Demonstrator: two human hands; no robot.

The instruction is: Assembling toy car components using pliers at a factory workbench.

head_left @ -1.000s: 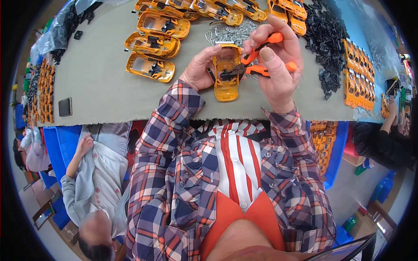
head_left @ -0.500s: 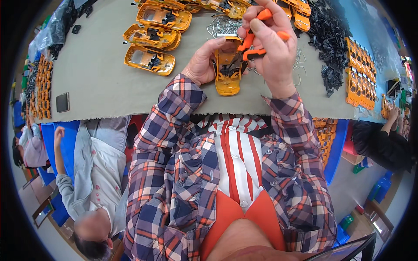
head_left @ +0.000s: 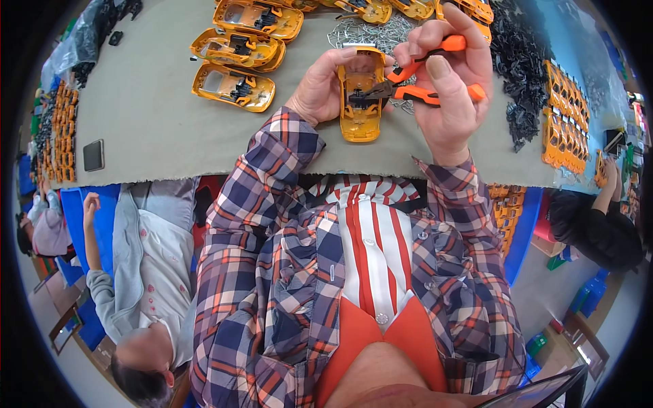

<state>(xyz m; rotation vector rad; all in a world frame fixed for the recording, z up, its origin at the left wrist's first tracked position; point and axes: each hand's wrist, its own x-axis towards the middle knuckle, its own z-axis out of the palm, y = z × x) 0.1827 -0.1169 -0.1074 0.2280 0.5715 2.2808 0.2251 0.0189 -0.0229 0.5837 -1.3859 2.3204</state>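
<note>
Half a second on, orange-handled pliers (head_left: 415,94) lie flatter, handles splayed wider. Right hand (head_left: 450,112): grip loosely curled round them. Nose at the black insert (head_left: 357,99) inside the yellow toy car shell (head_left: 360,129); cannot tell whether it bites. Left hand (head_left: 318,85): grip closed on the shell's left edge, holding it over the worktop (head_left: 156,122), near the metal pins (head_left: 347,32). Judgement: squeeze eased, insert work unfinished.

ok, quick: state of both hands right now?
Left hand: closed, holding the orange toy car shell by its side.
Right hand: holding the orange-handled pliers, handles spread apart.
</note>
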